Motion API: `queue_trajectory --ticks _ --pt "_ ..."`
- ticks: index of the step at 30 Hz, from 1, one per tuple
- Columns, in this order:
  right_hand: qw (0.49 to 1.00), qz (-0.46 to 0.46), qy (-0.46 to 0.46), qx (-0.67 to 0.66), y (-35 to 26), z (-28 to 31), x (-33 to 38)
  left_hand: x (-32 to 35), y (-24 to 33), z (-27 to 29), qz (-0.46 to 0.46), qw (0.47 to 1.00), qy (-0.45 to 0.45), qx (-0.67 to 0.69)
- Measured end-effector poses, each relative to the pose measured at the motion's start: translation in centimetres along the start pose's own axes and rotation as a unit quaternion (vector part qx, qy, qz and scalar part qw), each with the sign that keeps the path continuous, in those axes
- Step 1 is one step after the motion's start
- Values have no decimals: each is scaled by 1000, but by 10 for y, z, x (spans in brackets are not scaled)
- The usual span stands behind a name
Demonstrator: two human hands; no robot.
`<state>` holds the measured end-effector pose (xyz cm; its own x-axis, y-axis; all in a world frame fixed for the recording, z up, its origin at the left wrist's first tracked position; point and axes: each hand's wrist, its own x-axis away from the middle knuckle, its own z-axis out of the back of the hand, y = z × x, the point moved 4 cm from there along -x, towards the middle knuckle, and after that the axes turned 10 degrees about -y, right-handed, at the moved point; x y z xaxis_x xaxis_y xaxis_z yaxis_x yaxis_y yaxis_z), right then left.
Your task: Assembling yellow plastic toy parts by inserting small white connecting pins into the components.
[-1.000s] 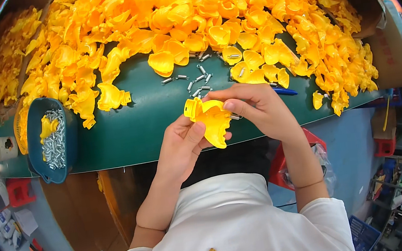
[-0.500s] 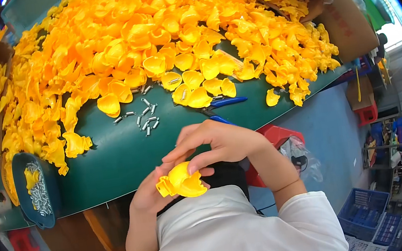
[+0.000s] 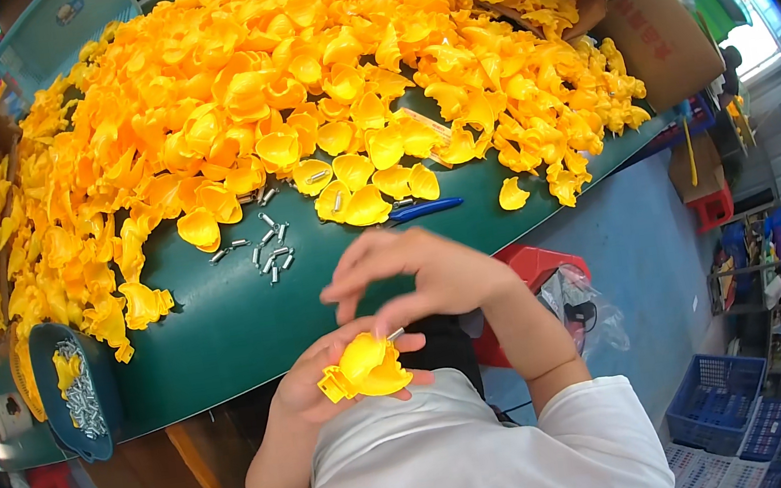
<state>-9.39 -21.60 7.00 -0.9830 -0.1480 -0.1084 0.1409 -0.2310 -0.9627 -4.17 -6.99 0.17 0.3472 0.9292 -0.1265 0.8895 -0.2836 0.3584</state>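
Note:
A hollow yellow plastic shell piece (image 3: 367, 366) with a wavy edge and a small tab rests in my left hand (image 3: 303, 391), whose fingers curl beneath it. At the shell's upper right edge sits a small silver metal cylinder (image 3: 396, 334), close to my right thumb. My right hand (image 3: 433, 273) hovers just above, thumb and fingers apart and slightly blurred. Loose small metal cylinders (image 3: 274, 244) lie on the green table (image 3: 224, 313) beyond my hands. A few yellow shells (image 3: 366, 205) sit at the front of the heap, some with a cylinder in them.
A large heap of yellow shell pieces (image 3: 226, 98) covers the table's far part. Blue-handled pliers (image 3: 425, 208) lie before it. A dark blue tray (image 3: 83, 399) of metal cylinders stands at left, a cardboard box (image 3: 657, 36) at right. A red stool (image 3: 535, 265) is beside me.
My right hand has lifted slightly off the yellow shell and its fingers have spread. The metal cylinder now shows at the shell's edge. The view has shifted a little.

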Motion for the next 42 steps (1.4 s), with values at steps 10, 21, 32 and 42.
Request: queue_trajectory --ticks 10,21,32,42 --pt "701 -209 325 599 46 86 72 -2 32 5 -162 983 89 1" --pt "732 -77 385 557 10 73 60 16 36 7 -222 970 99 21" --pt "940 -183 134 255 23 -44 -9 48 44 4 -312 907 253 -129" --pt "925 -122 158 323 27 -51 -6 61 41 4 -349 859 295 -233"
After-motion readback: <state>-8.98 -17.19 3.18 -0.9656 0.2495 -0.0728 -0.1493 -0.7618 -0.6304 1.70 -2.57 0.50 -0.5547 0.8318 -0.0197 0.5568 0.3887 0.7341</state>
